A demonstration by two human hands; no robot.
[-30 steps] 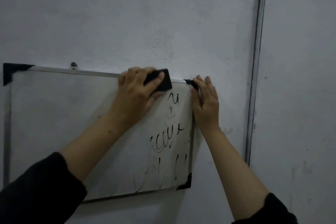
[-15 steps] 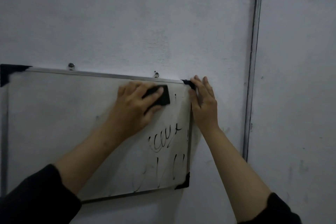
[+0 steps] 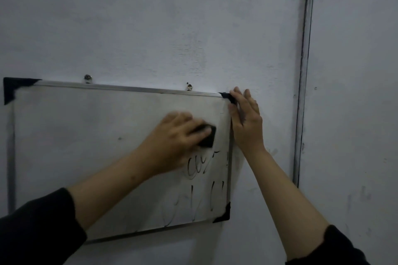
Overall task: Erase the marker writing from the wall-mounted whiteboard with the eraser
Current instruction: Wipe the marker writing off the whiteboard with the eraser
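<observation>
A: Left hand (image 3: 178, 135)?
B: Gripping the eraser (image 3: 207, 137), pressed on the whiteboard (image 3: 86, 135) just above the writing (image 3: 202, 178), lower right.
A: Right hand (image 3: 245, 120)?
B: Flat, fingers spread, bracing the board's right edge at the top corner.

Two bare forearms in shot, both uncovered from well below the elbow to the fingertips. Dark sleeves on each arm, black or near it, pushed back up the forearm; the left sleeve (image 3: 36, 228) bunches thick and loose at its cuff, the right sleeve (image 3: 336, 247) ends in a softer rounded edge. No rings, watch or bands visible on the left hand (image 3: 172, 135) or the right hand (image 3: 247, 122). Left hand's outline is blurred.
</observation>
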